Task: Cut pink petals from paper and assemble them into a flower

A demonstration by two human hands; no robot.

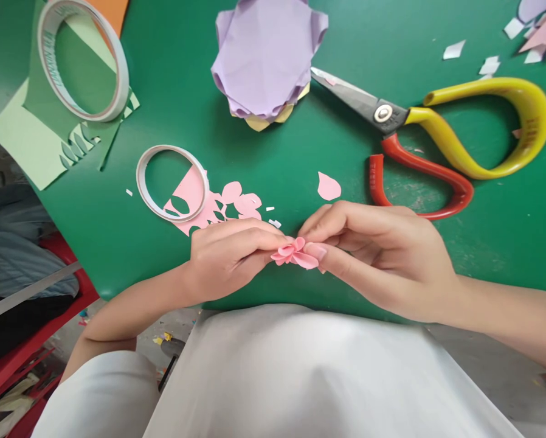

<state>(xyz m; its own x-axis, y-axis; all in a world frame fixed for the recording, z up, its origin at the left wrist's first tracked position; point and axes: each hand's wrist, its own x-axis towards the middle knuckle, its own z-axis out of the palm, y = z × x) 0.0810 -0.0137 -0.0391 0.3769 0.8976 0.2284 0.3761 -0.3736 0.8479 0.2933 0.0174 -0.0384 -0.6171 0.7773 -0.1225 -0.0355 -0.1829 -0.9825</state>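
Observation:
A small pink paper flower [293,254] with several petals is held between both hands, close to the table's near edge. My left hand [236,252] pinches its left side, with the fingers closed around it. From the right, my right hand [377,255] grips a petal between thumb and fingertips. A loose pink paper petal [329,186] lies just beyond the right hand. Beyond my left hand is a cut-up pink paper sheet [193,191], partly under a narrow tape roll [140,176]. The flower's underside is hidden by my fingers.
Scissors [387,115] with one yellow and one red handle lie open at the right. A purple layered paper piece [268,58] sits at the back middle. A larger tape roll [121,79] rests on green paper [22,137] at the left. White scraps [454,50] dot the green table [172,121].

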